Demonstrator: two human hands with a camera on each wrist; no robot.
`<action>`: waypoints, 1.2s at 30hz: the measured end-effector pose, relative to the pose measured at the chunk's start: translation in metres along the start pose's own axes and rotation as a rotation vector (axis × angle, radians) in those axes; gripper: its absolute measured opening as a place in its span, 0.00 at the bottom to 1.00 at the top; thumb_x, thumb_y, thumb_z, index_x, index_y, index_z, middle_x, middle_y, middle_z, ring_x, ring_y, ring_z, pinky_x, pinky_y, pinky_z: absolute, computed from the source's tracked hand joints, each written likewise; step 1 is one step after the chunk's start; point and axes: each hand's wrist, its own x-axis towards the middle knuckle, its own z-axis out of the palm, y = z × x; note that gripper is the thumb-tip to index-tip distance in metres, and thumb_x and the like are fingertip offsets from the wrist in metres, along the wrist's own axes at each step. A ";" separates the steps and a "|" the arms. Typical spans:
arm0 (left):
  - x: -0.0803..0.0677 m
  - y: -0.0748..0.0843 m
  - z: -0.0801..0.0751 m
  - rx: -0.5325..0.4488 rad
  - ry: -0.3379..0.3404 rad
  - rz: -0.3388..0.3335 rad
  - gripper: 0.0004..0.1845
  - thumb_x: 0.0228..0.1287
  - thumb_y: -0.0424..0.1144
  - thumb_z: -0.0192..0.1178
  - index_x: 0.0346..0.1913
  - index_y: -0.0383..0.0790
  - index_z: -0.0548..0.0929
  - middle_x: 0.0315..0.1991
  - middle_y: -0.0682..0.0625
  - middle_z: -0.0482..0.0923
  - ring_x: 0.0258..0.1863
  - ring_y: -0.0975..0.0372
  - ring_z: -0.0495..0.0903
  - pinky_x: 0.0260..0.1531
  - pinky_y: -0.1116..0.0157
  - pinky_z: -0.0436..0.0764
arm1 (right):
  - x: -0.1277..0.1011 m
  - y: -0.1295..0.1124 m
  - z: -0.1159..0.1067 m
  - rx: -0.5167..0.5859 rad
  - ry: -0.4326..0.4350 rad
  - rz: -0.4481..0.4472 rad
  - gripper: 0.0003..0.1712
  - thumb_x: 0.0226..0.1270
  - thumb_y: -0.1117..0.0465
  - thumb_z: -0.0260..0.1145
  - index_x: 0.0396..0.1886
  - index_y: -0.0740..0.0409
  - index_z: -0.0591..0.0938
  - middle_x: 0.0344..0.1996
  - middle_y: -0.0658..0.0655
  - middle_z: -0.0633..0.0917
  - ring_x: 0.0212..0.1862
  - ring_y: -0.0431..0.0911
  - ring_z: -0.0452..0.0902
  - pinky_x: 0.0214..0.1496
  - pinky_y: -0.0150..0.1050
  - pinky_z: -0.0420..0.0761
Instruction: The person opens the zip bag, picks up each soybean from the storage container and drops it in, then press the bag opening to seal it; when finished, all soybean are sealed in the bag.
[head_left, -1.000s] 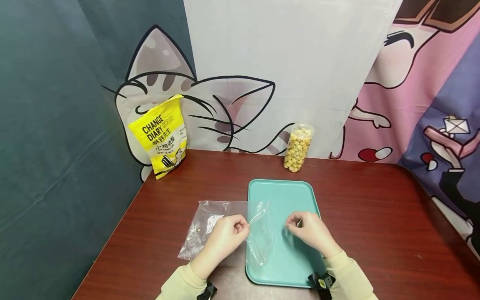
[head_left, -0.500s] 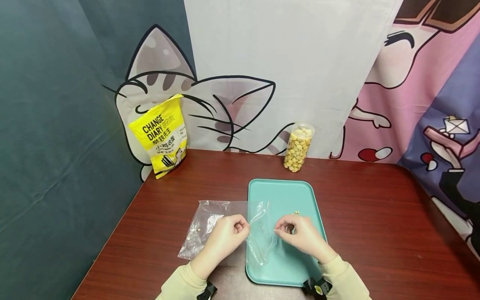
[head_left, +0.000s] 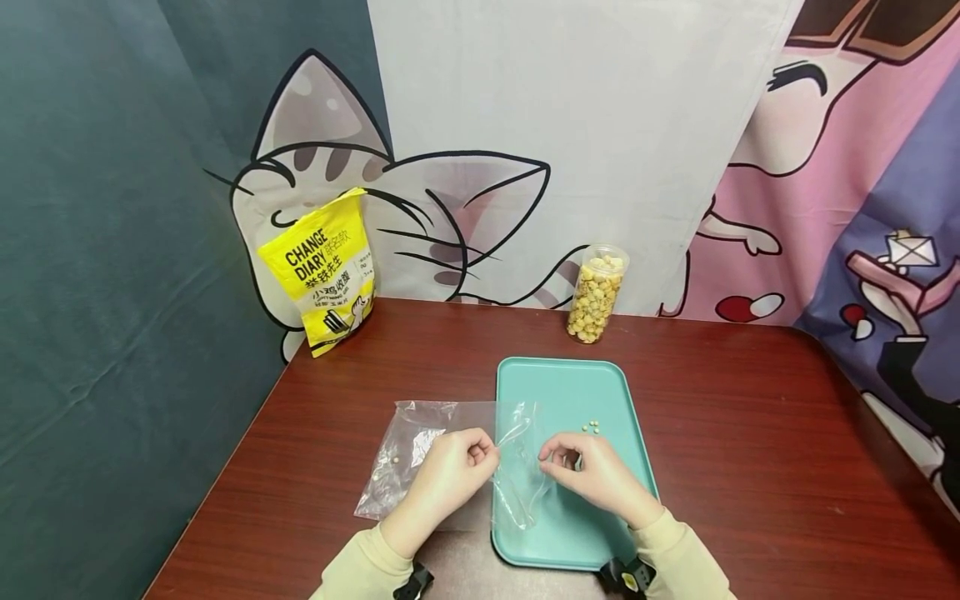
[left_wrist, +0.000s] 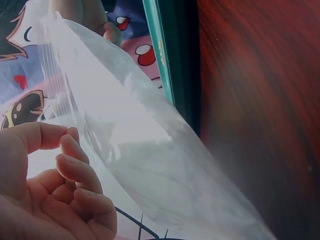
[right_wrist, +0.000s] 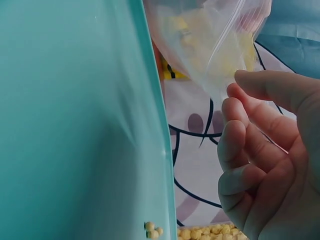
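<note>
A clear plastic zip bag (head_left: 450, 450) lies half on the table and half over the left edge of a teal tray (head_left: 570, 383). My left hand (head_left: 487, 454) pinches the upper edge of its mouth, and the film (left_wrist: 140, 150) rises past those curled fingers (left_wrist: 65, 145). My right hand (head_left: 551, 457) is on the tray at the mouth's other side, thumb and forefinger closed on the bag's rim (right_wrist: 220, 90). Three small yellow pellets (head_left: 592, 427) lie on the tray beyond that hand. One pellet (head_left: 395, 457) sits inside the bag.
A clear jar of yellow pellets (head_left: 596, 293) stands behind the tray. A yellow pouch (head_left: 326, 271) leans on the backdrop at the back left. The dark red table (head_left: 750, 442) ends in a rounded right edge.
My right hand slid left across the tray to the bag's mouth, uncovering the three pellets. The left hand and the bag stayed where they were.
</note>
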 end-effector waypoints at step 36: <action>0.000 -0.002 0.001 0.017 0.018 0.008 0.07 0.53 0.35 0.60 0.20 0.47 0.78 0.15 0.62 0.67 0.15 0.74 0.63 0.19 0.74 0.67 | -0.014 0.053 -0.044 -0.315 0.131 0.353 0.06 0.54 0.63 0.71 0.32 0.49 0.82 0.20 0.45 0.77 0.25 0.39 0.71 0.25 0.35 0.69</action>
